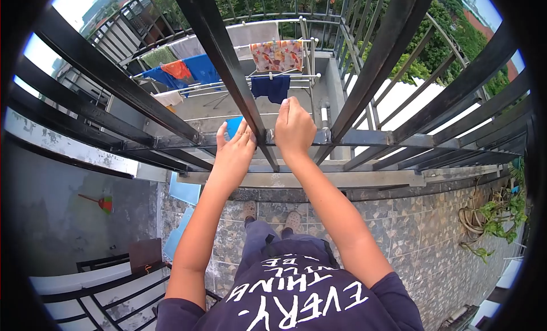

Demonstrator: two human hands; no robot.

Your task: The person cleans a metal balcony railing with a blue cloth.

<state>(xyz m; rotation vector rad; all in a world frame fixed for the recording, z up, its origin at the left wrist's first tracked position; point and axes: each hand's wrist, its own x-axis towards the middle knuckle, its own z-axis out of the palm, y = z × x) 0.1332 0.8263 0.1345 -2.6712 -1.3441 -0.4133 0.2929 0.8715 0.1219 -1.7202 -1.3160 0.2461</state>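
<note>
At the railing, the left hand pinches a blue piece; the right hand is curled tight.

A drying rack carries a patterned cloth and a navy cloth.

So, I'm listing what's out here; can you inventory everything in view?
Railing bars: many, black, across view
Drying rack: one, pale, beyond bars
Patterned cloth: one, orange-cream, rack's right
Other cloths: several, navy, orange, blue, green, pale, on rack
Broom-like tool: one, red-green, left
Panels: two, light blue, left
Greenery: plenty, green, right and beyond
Small piece: one, blue, at bars, partly hidden
Shirt: one, navy, bottom
Shoes: two, brownish, below bars
Left hand: one, bare, at small piece
Right hand: one, closed, by bars
</note>
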